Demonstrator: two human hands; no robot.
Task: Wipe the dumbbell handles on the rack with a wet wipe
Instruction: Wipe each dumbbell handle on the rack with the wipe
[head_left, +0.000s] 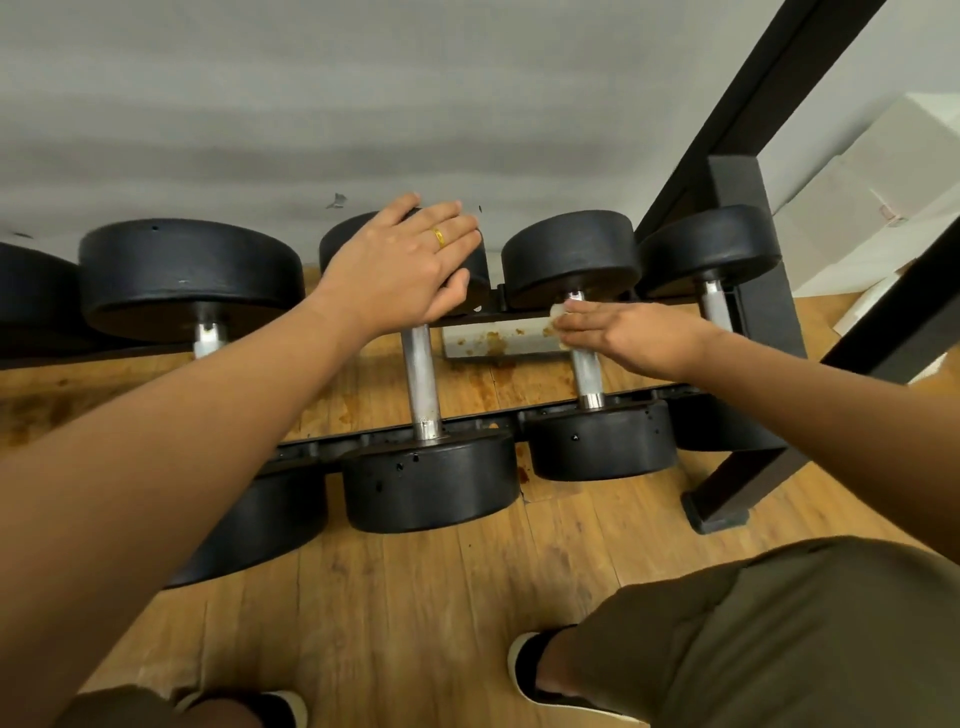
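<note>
Below you, the head view shows a worn wooden floor (415, 597) with rusty brown stains, and a grey wall (311, 104) behind a low black rack (748, 332). Your knees, olive shorts and two dark slip-on shoes fill the bottom edge.

Count the dumbbells on the rack: four show a steel handle, and a fifth black head is cut off at the far left edge. Take the middle dumbbell (431, 483) as your landmark. Your left hand (410, 260), wearing one gold ring (440, 237), lies flat with fingers spread over its far head, covering the top of that handle but not gripping it. Just right of the landmark sits the next dumbbell (602, 436); your right hand (623, 332) presses a small white wet wipe (558, 314) against the upper part of its handle, fingers folded over the wipe, most of which is hidden. Further right, a fourth dumbbell (711, 249) stands at the rack's end post. Left of the landmark, your left forearm crosses the large dumbbell (192, 275) and hides most of its handle.

Between the landmark's handle and the one being wiped, a white block (493, 343) spotted with rust lies on the floor under the rack. A black diagonal beam (753, 104) rises behind the rack's right end, with pale boxes (883, 208) beyond it.
</note>
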